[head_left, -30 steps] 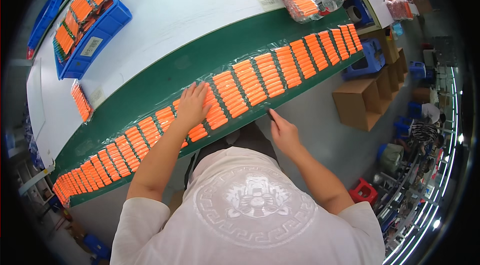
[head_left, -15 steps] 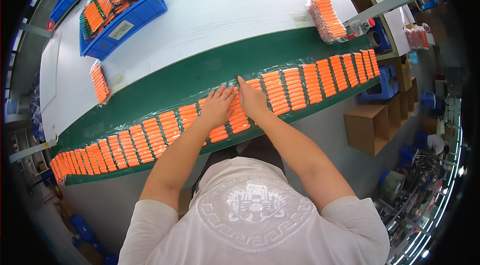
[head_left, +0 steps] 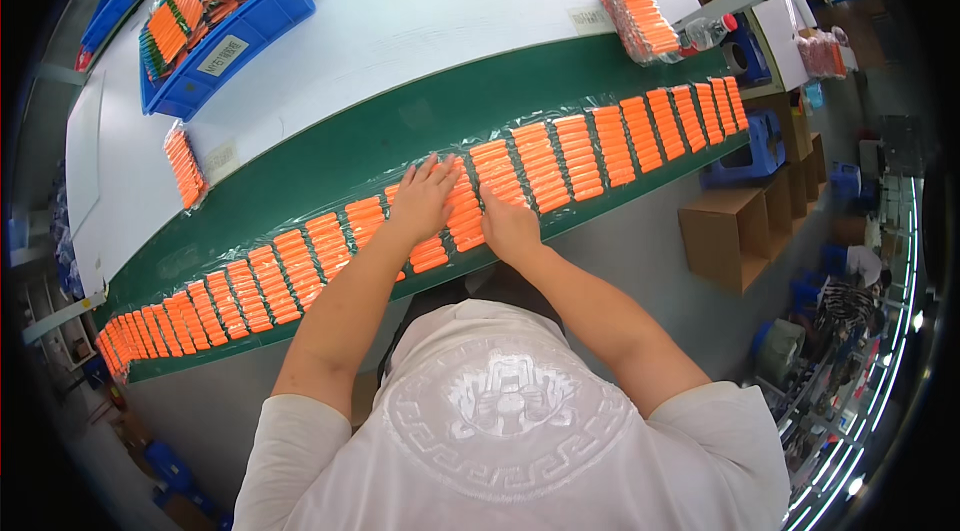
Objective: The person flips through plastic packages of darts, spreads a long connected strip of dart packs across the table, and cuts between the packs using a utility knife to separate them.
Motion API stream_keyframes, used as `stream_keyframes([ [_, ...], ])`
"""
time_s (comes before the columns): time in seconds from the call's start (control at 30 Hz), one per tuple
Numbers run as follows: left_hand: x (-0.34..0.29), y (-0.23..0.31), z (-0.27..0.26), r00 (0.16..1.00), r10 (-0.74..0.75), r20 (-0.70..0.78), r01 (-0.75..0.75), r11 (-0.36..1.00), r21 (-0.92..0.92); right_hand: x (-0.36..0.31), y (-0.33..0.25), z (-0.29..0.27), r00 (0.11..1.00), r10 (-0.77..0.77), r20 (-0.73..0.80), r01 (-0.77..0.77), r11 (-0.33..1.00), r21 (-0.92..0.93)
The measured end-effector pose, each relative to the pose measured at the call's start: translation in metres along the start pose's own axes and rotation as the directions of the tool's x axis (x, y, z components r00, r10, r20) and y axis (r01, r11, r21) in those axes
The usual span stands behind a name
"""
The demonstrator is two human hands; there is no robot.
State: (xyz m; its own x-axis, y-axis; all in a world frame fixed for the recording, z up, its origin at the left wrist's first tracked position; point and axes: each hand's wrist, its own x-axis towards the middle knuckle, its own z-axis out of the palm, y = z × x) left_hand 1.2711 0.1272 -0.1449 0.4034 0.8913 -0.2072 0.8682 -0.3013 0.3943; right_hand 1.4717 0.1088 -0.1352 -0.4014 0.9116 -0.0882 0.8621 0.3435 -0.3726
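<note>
A long band of clear film (head_left: 350, 197) crosses the green mat, with many groups of short orange sticks (head_left: 575, 159) in it; their exact kind cannot be told. My left hand (head_left: 422, 201) lies flat on the band near its middle, fingers spread and reaching to its far edge. Just right of it, my right hand (head_left: 510, 228) touches the film with its index finger stretched out, at the gap beside a group of sticks. The other fingers of that hand are curled and partly hidden. Nothing shows as held in either hand.
A blue bin (head_left: 235, 41) of orange packs stands at the back left, a bundled pack (head_left: 184, 167) nearer. Another stack of packs (head_left: 640, 19) and a clear bottle (head_left: 705, 32) are at the back right. Cardboard boxes (head_left: 725, 236) stand beyond the table's right edge.
My right index fingertip has moved toward me along the gap, from the band's far edge. My left hand stays at about the same place on the film. The whole view has shifted slightly.
</note>
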Motion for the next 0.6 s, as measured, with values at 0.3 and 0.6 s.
stream_keyframes([
  [0.3,0.015,0.031,-0.010,1.000,0.010,-0.018,-0.010,1.000,0.029,-0.060,0.003,-0.004,0.998,0.037,-0.042,-0.032,0.993,0.110],
  [0.6,0.014,0.029,-0.006,0.992,-0.023,0.127,0.018,0.999,0.039,-0.120,0.016,-0.050,0.949,0.080,0.306,-0.091,0.996,0.022],
])
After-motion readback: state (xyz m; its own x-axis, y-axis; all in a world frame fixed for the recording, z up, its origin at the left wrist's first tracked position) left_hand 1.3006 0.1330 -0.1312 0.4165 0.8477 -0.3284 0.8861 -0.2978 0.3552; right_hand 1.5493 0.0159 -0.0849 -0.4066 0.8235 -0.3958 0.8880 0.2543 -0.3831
